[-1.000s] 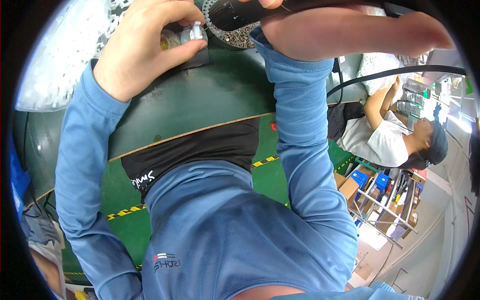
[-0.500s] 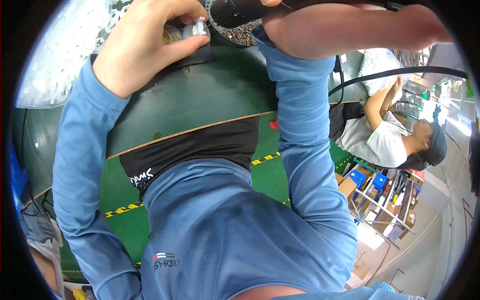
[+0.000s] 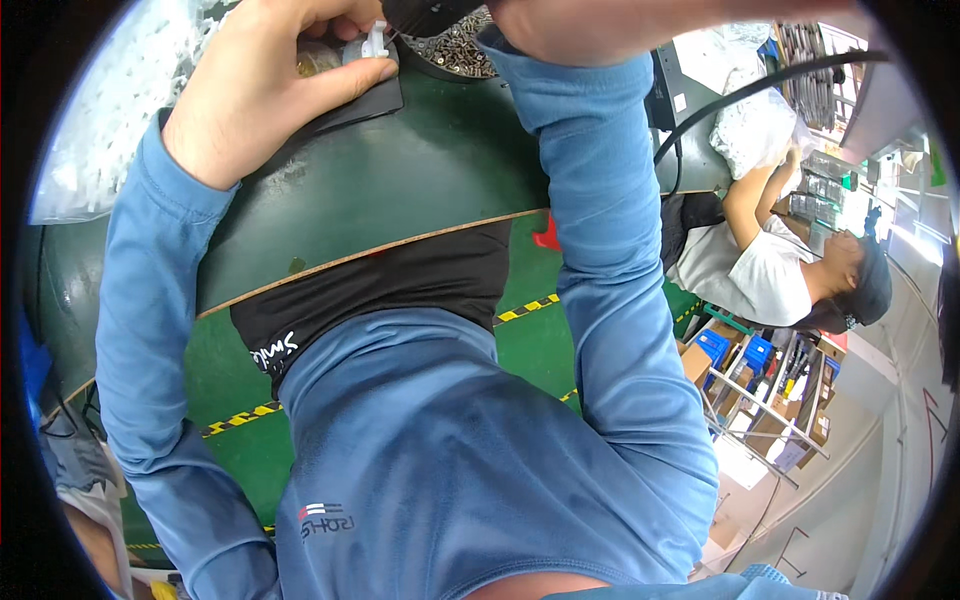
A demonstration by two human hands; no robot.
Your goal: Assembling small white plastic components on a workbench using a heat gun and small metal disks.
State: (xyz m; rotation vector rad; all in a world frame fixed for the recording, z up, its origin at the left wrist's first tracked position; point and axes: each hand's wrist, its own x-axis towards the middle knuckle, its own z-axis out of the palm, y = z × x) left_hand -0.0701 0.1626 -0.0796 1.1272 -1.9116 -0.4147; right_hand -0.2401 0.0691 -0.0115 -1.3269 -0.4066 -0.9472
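Near the far edge of the view, my left hand (image 3: 265, 85) pinches a small white plastic part (image 3: 376, 42) between thumb and fingers. My right hand (image 3: 610, 30), cut off by the top edge, is wrapped round a black electric screwdriver (image 3: 430, 14). The tool lies nearly sideways, its nose pointing left and close beside the white part; whether its bit touches the part is too small to tell. Beneath the tool sits a dark round bowl of small metal screws (image 3: 458, 52). A flat black block (image 3: 360, 105) lies under my left hand, with a clear rounded piece (image 3: 318, 58) partly hidden by it.
At the left, a clear bag of white plastic parts (image 3: 110, 120) rests on the green table (image 3: 400, 165). A black cable (image 3: 770, 75) arcs across the right, near a black box (image 3: 662, 95). A co-worker (image 3: 760, 260) sits at the right beside another bag (image 3: 750, 125).
The view has shifted, so table and hands appear higher in it. The screwdriver's nose stays beside the white part, which my left hand still pinches; my right hand keeps hold of the tool.
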